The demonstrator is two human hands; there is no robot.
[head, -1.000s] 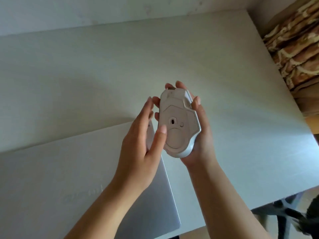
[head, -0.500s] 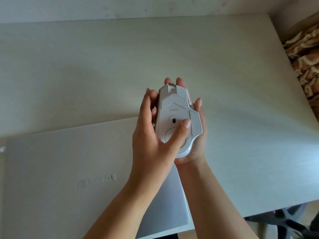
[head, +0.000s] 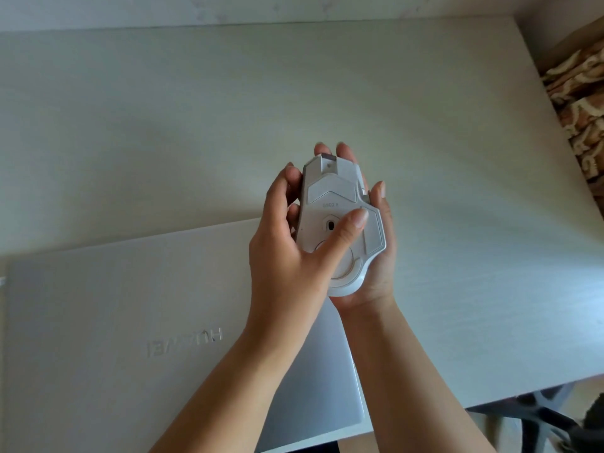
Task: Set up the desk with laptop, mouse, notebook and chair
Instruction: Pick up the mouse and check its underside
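Upturned mouse between both hands

Pale wall; patterned brown fabric right.

The white plastic computer mouse is being held above the desk with its flat underside facing up to the camera. Its narrow front end is pointing away from the person, and its rounded back end is pointing toward the wrists. A small dark sensor opening is showing in the middle of the underside, and a round lid is lying behind it. The closed silver laptop is lying flat on the pale rectangular wooden desk, at the near left part, with raised letters on its lid.
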